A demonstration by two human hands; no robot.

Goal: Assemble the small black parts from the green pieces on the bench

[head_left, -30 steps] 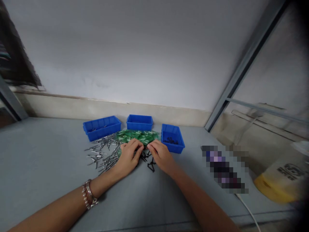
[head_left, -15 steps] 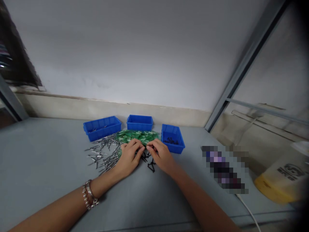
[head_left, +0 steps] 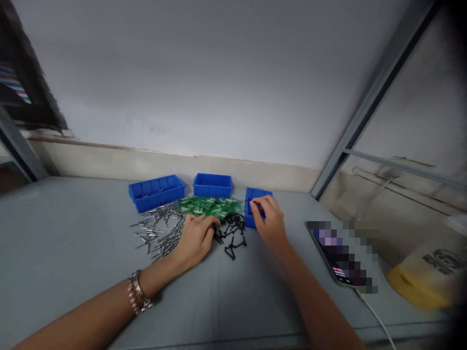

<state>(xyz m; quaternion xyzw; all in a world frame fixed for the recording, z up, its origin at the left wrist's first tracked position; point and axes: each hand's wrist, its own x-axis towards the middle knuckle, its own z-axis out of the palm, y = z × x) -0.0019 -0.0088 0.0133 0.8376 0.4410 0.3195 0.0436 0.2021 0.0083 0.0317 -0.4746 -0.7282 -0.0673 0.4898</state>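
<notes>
Hands [head_left: 269, 216] [head_left: 199, 236] loosely curled, grasp unclear, right over blue bin [head_left: 252, 222], left by green packets [head_left: 207, 206]

I observe shiny metal pins [head_left: 148, 236]. The blue bins [head_left: 212, 185] appear smooth plastic. My tabletop [head_left: 83, 233] looks matt.

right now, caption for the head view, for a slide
Left hand beside green packets and black parts, right hand over the right-hand blue bin

Dim, soft light; blurred, darkened right edge
</notes>
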